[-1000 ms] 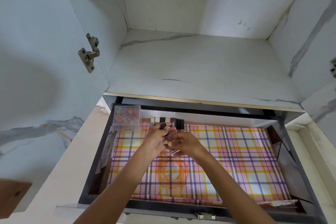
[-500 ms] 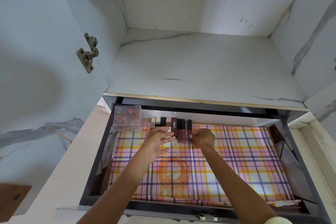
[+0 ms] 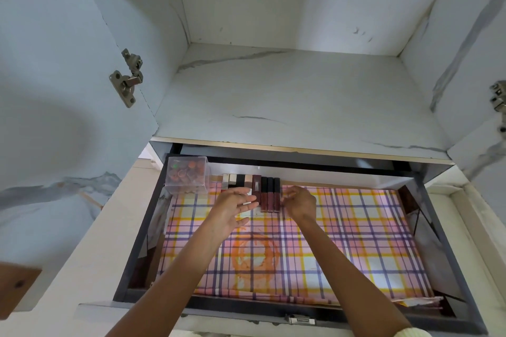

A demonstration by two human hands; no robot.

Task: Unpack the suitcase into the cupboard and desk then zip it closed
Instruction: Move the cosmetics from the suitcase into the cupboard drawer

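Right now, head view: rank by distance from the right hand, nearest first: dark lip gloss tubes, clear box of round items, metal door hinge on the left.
From the right hand:
1. Dark lip gloss tubes, just left of its fingertips, at the drawer's back.
2. Clear plastic box of round items, back-left drawer corner.
3. Metal door hinge, up on the left cupboard door.

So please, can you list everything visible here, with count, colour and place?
clear box: one, transparent, holding small reddish-brown pieces, drawer's back left corner
cosmetic tubes: about eight, beige to black and dark red, side by side along the drawer's back
checked liner: one, pink, yellow and purple, drawer floor
drawer: one, dark frame, pulled open
shelf: one, white marble pattern, above
hinges: two, metal, cupboard sides
left hand: open, on the tubes
right hand: at the rightmost tube
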